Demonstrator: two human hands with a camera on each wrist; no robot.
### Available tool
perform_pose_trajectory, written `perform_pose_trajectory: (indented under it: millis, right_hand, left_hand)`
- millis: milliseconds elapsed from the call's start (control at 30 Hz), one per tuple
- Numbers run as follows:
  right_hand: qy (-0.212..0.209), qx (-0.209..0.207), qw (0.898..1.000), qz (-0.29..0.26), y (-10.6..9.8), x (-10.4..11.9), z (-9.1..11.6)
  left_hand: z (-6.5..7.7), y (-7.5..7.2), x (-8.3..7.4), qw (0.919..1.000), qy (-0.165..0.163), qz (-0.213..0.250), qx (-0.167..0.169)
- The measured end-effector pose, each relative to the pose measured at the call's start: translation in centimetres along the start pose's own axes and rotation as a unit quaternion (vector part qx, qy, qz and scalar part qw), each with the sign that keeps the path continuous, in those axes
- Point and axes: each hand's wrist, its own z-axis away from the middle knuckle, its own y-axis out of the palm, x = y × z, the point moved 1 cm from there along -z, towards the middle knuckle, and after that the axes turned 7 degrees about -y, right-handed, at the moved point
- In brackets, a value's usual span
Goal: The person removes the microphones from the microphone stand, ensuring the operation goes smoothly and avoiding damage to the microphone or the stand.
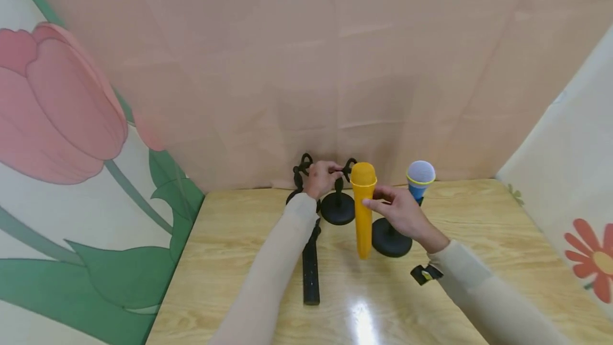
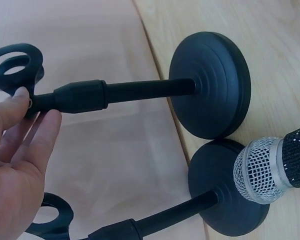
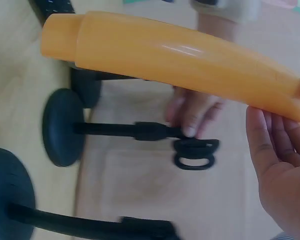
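My left hand pinches the neck of the middle black microphone stand, just below its ring-shaped clip. The stand's round base is on the table near the back. My right hand grips a yellow microphone near its upper end, thumb on one side and fingers on the other. This microphone is upright in the head view, to the right of the middle stand, its head at the top. In the right wrist view, the yellow microphone stretches across in front of my left hand.
Another black stand is on the left, partly hidden by my left hand. A black glittery microphone with a silver mesh head lies on the wooden table. On the right, a blue-and-white microphone sits above a stand base.
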Motion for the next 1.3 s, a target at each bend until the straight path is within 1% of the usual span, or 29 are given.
perform_pose_trajectory:
  millis: [100,200,333,467,567,667,833,1000,1100,1167,1300]
  right_hand:
    - [0.019,0.002,1.0,-0.001,0.9,-1.0,0.6]
    - [0.021,0.002,1.0,-0.001,1.8,-2.0,1.0]
    - [0.029,0.005,0.999,-0.015,3.0,-3.3,1.4]
    - [0.059,0.019,0.997,-0.042,4.3,-4.5,1.7]
    - [0.083,0.026,0.995,-0.053,5.0,-5.3,2.0]
    - [0.096,0.029,0.993,-0.062,5.5,-5.9,2.2]
    - [0.105,0.031,0.992,-0.063,6.2,-6.7,2.2]
    - [0.122,0.031,0.989,-0.075,7.0,-7.5,2.0]
    - [0.136,0.033,0.986,-0.086,7.7,-8.0,1.8]
    - [0.145,0.037,0.985,-0.091,8.0,-8.3,1.7]
    - [0.16,0.038,0.983,-0.088,8.4,-9.1,1.3]
  left_hand:
    - [-0.1,-0.1,-0.1,0.9999,-0.001,-0.013,-0.005]
    - [-0.2,0.0,-0.2,0.9997,-0.004,-0.022,-0.01]
    - [-0.3,0.0,-0.2,0.9997,-0.014,-0.018,-0.004]
    - [-0.5,-0.1,-0.2,0.9996,-0.026,-0.009,-0.008]
    - [-0.6,-0.2,-0.2,0.9995,-0.024,-0.011,-0.016]
    - [-0.6,-0.2,-0.2,0.9995,-0.026,-0.011,-0.016]
    - [-0.7,-0.3,-0.2,0.999,-0.039,-0.01,-0.021]
    - [-0.6,-0.4,0.0,0.999,-0.03,-0.004,-0.032]
    - [-0.4,-0.5,0.1,0.9986,-0.031,0.0,-0.042]
    - [-0.4,-0.5,0.1,0.9982,-0.037,0.009,-0.045]
    - [-0.4,-0.2,0.0,0.998,-0.038,0.012,-0.05]
